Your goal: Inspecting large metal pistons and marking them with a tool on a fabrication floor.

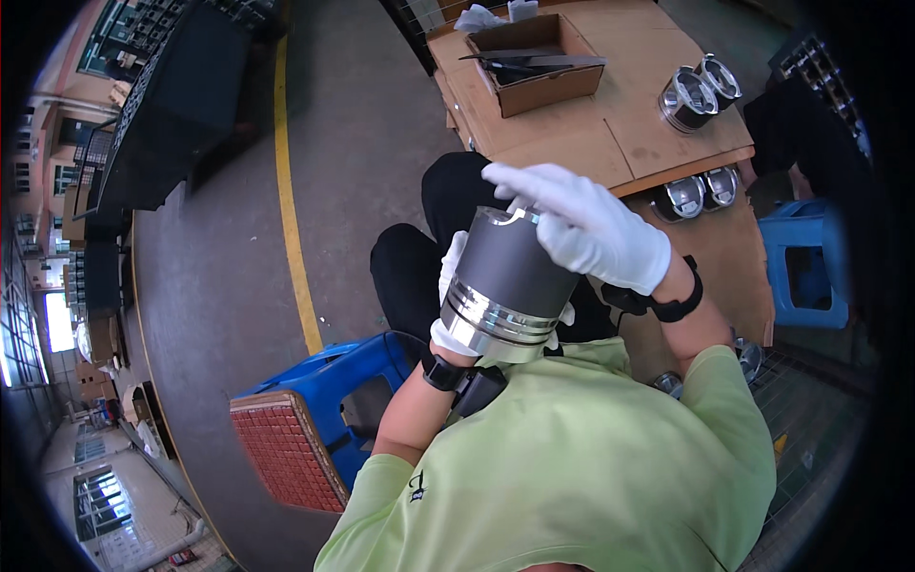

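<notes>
A large piston (519,262), with a dark grey coated skirt and shiny ring grooves, is tilted in front of my torso. My white-gloved left hand (450,272) supports it from the left and below, its fingers partly hidden behind it. My right hand (596,229), also gloved in white, lies over the upper right of the piston. Its upper fingers stretch out past the notched skirt edge, while its lower fingers bend toward the skirt. Both wrists wear black bands.
A cardboard-covered table (562,143) carries an open cardboard box (548,93) with dark flat pieces and two pistons (688,100). More pistons (684,197) stand lower, beneath its edge. One blue stool (810,267) is at right; another (329,381), with a red woven seat, is at left.
</notes>
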{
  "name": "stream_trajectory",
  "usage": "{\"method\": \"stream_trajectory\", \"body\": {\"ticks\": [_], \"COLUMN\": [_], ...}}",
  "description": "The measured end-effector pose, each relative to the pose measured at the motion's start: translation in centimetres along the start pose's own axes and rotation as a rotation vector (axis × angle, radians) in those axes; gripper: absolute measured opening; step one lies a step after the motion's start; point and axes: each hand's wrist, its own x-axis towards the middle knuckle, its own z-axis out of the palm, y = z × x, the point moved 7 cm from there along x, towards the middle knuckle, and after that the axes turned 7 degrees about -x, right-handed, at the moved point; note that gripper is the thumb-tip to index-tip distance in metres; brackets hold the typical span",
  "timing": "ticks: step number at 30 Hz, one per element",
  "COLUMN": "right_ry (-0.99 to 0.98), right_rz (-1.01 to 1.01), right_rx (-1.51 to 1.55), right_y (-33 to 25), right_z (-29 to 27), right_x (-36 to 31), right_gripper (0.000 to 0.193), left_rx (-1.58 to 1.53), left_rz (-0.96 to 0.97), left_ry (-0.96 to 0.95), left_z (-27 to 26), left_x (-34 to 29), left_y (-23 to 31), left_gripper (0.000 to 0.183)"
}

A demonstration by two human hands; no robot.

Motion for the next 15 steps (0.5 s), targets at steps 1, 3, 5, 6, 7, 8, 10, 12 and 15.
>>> {"method": "stream_trajectory", "body": {"ticks": [1,3,5,6,7,8,10,12,15], "right_ry": [0.144,0.245,0.402,0.453,0.463,0.475,0.38,0.395,0.392], "right_rz": [-0.076,-0.01,0.06,0.068,0.02,-0.025,-0.107,-0.1,-0.115], "right_rx": [0.028,0.146,0.223,0.167,0.084,-0.001,-0.128,-0.189,-0.246], "right_y": [-0.4,-0.1,0.3,0.2,-0.3,-0.8,-2.2,-2.9,-2.2], "right_z": [-0.9,-1.0,-1.1,-0.8,-0.3,0.2,1.0,1.7,2.5], "right_x": [-0.2,-0.7,-1.9,-2.3,-2.7,-3.1,-3.6,-3.5,-3.1], "right_gripper": [0.058,0.057,0.053,0.046,0.049,0.054,0.094,0.113,0.126], "left_rx": [-0.122,-0.079,-0.026,0.032,0.034,0.036,0.042,0.042,0.041], "left_rz": [0.049,0.089,0.033,-0.041,-0.03,0.008,0.081,0.149,0.219], "left_ry": [-0.051,-0.428,-0.546,-0.661,-0.662,-0.61,-0.507,-0.407,-0.314], "left_z": [0.6,3.8,5.1,5.9,5.8,5.4,4.3,3.2,3.4], "left_x": [-0.1,-0.5,-0.4,-0.8,-1.0,-1.0,-1.1,-1.1,-1.1], "left_y": [0.4,0.8,0.8,0.4,0.5,0.9,1.8,2.4,2.6], "left_gripper": [0.088,0.079,0.077,0.075,0.075,0.074,0.073,0.072,0.071]}}
